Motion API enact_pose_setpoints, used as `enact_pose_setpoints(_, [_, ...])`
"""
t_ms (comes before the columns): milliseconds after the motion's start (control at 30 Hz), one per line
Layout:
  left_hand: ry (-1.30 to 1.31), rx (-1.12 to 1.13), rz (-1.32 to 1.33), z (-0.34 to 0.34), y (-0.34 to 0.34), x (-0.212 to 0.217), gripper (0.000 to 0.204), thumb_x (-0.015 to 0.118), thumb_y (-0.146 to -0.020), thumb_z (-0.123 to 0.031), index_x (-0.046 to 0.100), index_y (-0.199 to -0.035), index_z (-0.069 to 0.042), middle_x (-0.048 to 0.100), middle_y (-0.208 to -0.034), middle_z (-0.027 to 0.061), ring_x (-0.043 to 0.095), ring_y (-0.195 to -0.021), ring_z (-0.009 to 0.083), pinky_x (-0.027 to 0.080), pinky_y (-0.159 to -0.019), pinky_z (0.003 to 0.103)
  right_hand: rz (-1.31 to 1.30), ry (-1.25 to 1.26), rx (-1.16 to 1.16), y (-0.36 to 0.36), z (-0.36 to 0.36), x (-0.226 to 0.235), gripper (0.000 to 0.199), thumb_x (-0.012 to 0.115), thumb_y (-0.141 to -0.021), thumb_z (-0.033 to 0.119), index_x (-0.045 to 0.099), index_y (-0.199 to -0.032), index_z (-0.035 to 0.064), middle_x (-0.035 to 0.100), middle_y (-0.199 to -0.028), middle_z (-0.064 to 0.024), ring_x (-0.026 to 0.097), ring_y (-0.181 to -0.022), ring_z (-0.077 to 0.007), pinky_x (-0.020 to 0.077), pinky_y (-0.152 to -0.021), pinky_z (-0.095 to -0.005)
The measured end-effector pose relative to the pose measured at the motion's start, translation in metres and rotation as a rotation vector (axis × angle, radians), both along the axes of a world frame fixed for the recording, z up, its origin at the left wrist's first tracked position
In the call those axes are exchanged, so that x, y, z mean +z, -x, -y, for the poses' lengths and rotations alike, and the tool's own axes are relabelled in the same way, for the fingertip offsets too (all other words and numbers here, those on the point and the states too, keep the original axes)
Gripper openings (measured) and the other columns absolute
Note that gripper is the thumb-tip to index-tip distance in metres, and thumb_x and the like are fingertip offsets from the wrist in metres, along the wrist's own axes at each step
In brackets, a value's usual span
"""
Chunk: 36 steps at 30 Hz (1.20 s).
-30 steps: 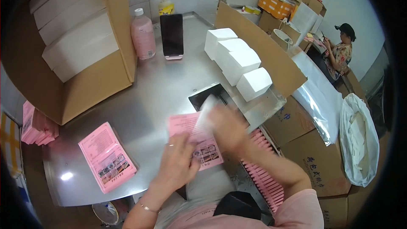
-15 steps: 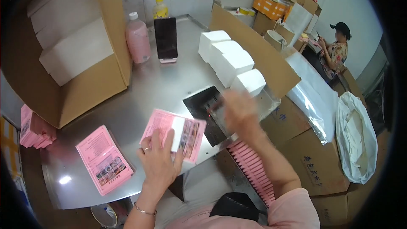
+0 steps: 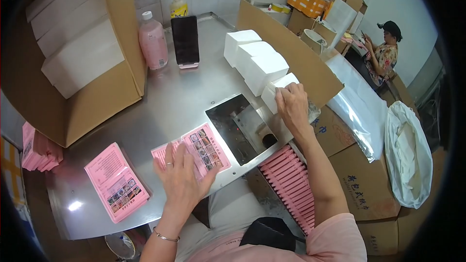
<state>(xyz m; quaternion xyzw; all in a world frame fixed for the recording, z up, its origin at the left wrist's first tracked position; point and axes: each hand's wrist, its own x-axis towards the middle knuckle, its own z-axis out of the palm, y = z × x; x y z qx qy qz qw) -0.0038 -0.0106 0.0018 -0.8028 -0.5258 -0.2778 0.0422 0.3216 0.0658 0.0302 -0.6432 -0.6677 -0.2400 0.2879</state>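
Observation:
My left hand (image 3: pixel 182 174) lies with spread fingers on a pink printed wrapper (image 3: pixel 208 146), near the front edge of the metal table. Rows of small pictures show on the uncovered part of the wrapper; my palm hides the rest. My right hand (image 3: pixel 293 104) has its fingers closed at the top of the nearest stack of white folded tissues (image 3: pixel 272 98). More white tissue stacks (image 3: pixel 262 70) stand in a row behind it. Between my hands, a rectangular opening (image 3: pixel 240 128) is set into the tabletop. A pile of pink printed wrappers (image 3: pixel 116 182) lies left of my left hand.
A cardboard box (image 3: pixel 104 111) holding white blocks stands at left. Behind are a pink bottle (image 3: pixel 153 43), a yellow-capped bottle (image 3: pixel 178 7) and a phone (image 3: pixel 185 41) on a stand. Pink packets (image 3: pixel 289 184) line up below the table. A person (image 3: pixel 386 53) sits far right.
My right hand has moved from above the opening to the nearest tissue stack. The white strip on the wrapper is no longer visible, and the wrapper has shifted slightly left. My left hand stays over it.

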Motion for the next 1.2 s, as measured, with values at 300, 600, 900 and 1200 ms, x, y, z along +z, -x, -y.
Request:
enact_pose_setpoints(300, [0.156, -0.051, -0.002, 0.006, 0.015, 0.010, 0.039, 0.076, -0.076, -0.028, 0.062, -0.103, -0.003, 0.056, -0.107, 0.0169, 0.052, -0.092, 0.0371, 0.047, -0.076, 0.046, -0.111, -0.045, 0.080, -0.006, 0.003, -0.004, 0.016, 0.065, -0.083, 0.003, 0.072, -0.097, -0.0007, 0.062, -0.090, -0.0140, 0.057, -0.090, -0.0318, 0.0462, -0.082, -0.0443])
enact_pose_setpoints(600, [0.301, -0.142, 0.129, 0.017, 0.023, 0.026, 0.061, 0.071, -0.072, -0.023, 0.057, -0.127, -0.002, 0.055, -0.105, 0.0205, 0.057, -0.094, 0.0381, 0.051, -0.078, 0.046, 0.115, 0.108, 0.936, 0.156, 0.126, -0.020, 0.043, 0.063, -0.082, 0.019, 0.061, -0.122, 0.0035, 0.060, -0.108, -0.0188, 0.059, -0.109, -0.0344, 0.0415, -0.102, -0.0618])
enact_pose_setpoints(900, [0.286, -0.196, 0.172, 0.030, 0.008, 0.038, 0.075, 0.077, -0.074, -0.018, 0.048, -0.142, -0.003, 0.055, -0.099, 0.0154, 0.055, -0.090, 0.0335, 0.045, -0.077, 0.043, -0.032, 0.624, 0.389, 0.130, 0.001, -0.050, 0.024, 0.059, -0.084, 0.008, 0.058, -0.107, 0.0016, 0.065, -0.107, -0.0210, 0.062, -0.104, -0.0399, 0.0319, -0.106, -0.0672])
enact_pose_setpoints(1200, [-0.038, -0.035, 0.212, 0.040, 0.082, 0.041, 0.024, 0.057, -0.065, 0.004, 0.058, -0.088, -0.003, 0.057, -0.110, 0.0220, 0.054, -0.105, 0.0418, 0.046, -0.084, 0.049, -0.146, 0.107, 0.280, 0.071, 0.038, -0.013, 0.021, 0.065, -0.084, 0.007, 0.067, -0.104, 0.0060, 0.063, -0.074, -0.0133, 0.064, -0.071, -0.0349, 0.0481, -0.066, -0.0499])
